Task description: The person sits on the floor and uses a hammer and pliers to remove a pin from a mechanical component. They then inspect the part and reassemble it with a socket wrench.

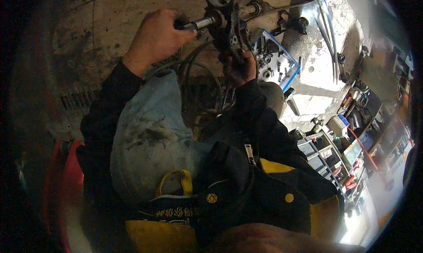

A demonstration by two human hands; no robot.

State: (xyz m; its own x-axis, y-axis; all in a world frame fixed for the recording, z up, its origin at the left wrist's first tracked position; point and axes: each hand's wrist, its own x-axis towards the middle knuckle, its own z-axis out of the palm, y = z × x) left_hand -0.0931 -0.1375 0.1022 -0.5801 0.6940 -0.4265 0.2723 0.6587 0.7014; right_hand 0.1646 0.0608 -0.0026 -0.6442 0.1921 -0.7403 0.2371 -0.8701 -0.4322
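At the top of the view is a dark, greasy metal machine part [230, 30] with a ring at its upper end. From its left side juts a bright steel shaft [202, 23]. My left hand [156, 37] is closed around the dark outer end of that shaft; its fingertips are partly hidden. Below the part, my right hand [242, 69] grips its lower end, with the fingers in shadow. A coiled cable or hose [189, 79] hangs behind, between my forearms.
Right of my right hand lies a blue-rimmed tray [288, 55] with several small metal parts. Long metal rods [326, 37] and a jointed rod [342, 68] lie beyond. Cluttered racks [319, 149] with tools and bottles line the right. Something red [72, 173] stands at left.
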